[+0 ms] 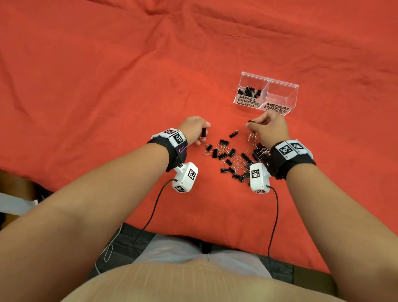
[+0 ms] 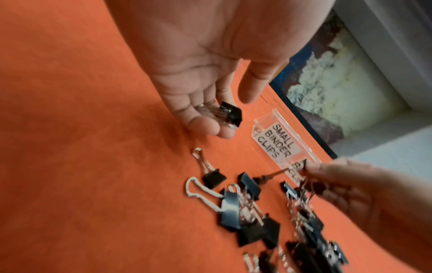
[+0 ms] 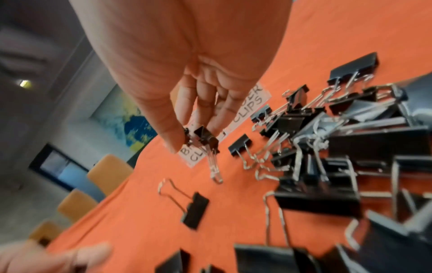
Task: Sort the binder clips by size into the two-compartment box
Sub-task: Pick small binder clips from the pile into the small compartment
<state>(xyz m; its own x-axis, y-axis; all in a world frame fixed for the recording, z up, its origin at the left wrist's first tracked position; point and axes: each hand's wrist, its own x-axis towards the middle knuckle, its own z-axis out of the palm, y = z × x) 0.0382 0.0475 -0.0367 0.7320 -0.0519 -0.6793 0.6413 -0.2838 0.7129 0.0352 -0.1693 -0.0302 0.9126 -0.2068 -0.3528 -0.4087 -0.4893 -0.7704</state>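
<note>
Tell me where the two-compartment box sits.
In the head view the two-compartment box stands on the red cloth, right of centre, just beyond the right hand.

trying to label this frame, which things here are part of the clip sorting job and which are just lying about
Part of the job:
- two-compartment box, small side holding clips, medium side empty
- binder clip pile
- left hand holding a small binder clip
- right hand pinching small binder clips

Just lying about:
- red cloth
- wall painting
- orange chairs
</note>
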